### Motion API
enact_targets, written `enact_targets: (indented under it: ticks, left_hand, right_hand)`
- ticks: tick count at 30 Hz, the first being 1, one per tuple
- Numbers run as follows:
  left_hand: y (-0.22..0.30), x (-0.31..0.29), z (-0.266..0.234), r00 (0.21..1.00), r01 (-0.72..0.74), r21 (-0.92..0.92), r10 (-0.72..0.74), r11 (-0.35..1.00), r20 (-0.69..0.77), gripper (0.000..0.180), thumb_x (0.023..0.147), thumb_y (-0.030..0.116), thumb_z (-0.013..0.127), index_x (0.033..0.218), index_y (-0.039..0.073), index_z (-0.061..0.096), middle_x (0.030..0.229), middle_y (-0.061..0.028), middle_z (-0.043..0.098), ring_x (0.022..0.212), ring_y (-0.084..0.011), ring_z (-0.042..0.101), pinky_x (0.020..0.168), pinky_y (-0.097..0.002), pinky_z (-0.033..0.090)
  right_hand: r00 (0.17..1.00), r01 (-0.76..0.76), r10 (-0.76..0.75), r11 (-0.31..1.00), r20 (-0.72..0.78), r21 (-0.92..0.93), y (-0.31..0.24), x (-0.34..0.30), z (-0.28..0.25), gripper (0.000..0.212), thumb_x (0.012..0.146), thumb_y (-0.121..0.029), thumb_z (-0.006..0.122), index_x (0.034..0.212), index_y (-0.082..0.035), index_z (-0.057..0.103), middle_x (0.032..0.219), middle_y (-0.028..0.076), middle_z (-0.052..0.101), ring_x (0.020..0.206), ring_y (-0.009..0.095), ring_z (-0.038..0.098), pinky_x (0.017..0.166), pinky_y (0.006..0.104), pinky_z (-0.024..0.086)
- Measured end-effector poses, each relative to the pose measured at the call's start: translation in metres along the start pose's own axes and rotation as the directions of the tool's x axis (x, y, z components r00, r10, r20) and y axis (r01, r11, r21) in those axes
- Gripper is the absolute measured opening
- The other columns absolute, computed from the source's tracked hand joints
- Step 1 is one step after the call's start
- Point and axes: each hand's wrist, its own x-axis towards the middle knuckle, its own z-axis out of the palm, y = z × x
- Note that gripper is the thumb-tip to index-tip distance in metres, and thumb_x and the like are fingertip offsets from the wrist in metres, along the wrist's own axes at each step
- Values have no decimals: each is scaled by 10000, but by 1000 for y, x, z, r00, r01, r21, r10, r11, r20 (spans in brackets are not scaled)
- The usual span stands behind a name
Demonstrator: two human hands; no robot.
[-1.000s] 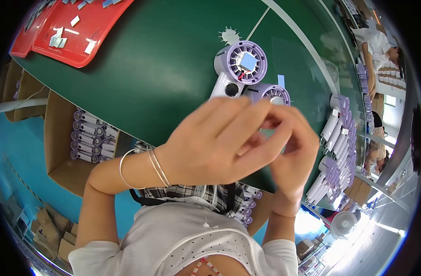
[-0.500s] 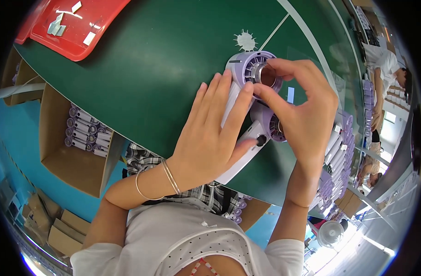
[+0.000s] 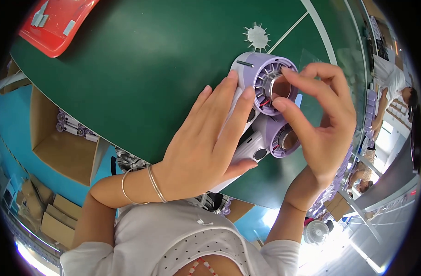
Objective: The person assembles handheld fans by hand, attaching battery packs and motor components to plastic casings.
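A purple and white handheld fan [image 3: 243,66] lies on the green table, its round head facing up with fins and a bit of red wire showing inside. My left hand [image 3: 199,138] lies along its white handle with long fingers, holding it and covering most of it. Between the thumb and index finger of my right hand [image 3: 318,110] is a silver metal ring [image 3: 272,87] at the middle of the fan head. A second handheld fan [image 3: 261,126] sits just below, partly under my left thumb.
A spiky silver-grey disc [image 3: 257,37] lies beyond the fan. At the far left stands a red tray [image 3: 54,43] with small pale pieces. A cardboard box [image 3: 63,154] below the table edge holds several fans. More purple fans [image 3: 332,186] are at the right; people sit beyond.
The view has shifted, so the tray sits further left and the fans look larger. Both hands keep their places on the same fan, the right still pinching the ring.
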Motion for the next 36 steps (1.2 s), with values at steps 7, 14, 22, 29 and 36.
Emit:
enact_targets:
  ticks: [7,14,22,29,36]
  left_hand:
    - [-8,5,2,1000,-14,54,13,998,9,1069,782,386,811,1487,-149,213,1434,-433,360,1348,-536,414,1088,-592,362]
    - [-16,8,6,998,-59,95,57,994,19,1087,779,389,811,1489,-160,196,1434,-466,329,1324,-549,434,1066,-581,393]
    - [22,12,-7,998,-54,80,55,995,-11,1081,674,306,839,1495,-105,269,1443,-424,350,1304,-517,458,1063,-548,418]
    - [69,9,-18,998,-40,137,33,990,56,1041,809,378,778,1505,-129,193,1481,-419,279,1362,-503,382,1127,-528,349]
    - [140,-2,-15,993,-45,415,-4,909,116,1046,796,465,756,1544,-30,218,1485,-404,283,1343,-510,391,1103,-589,334]
  right_hand:
    - [996,55,-64,988,59,145,17,12,7,354,664,36,811,1005,44,716,1183,191,671,1086,299,644,958,363,477]
    - [996,90,-92,990,11,112,21,13,14,311,671,34,806,963,60,701,1147,222,678,947,250,674,866,331,509]
    - [986,167,-165,976,-28,140,13,6,-14,341,682,10,816,1004,33,706,1151,184,688,894,209,675,810,311,523]
    - [961,169,-143,981,-235,98,-9,-36,-44,485,797,-139,795,1241,-28,639,1249,170,652,1156,317,629,984,394,489]
    - [842,-24,112,985,-527,171,14,-148,-66,358,851,-59,711,1199,-7,649,1173,165,680,1099,281,652,960,367,483]
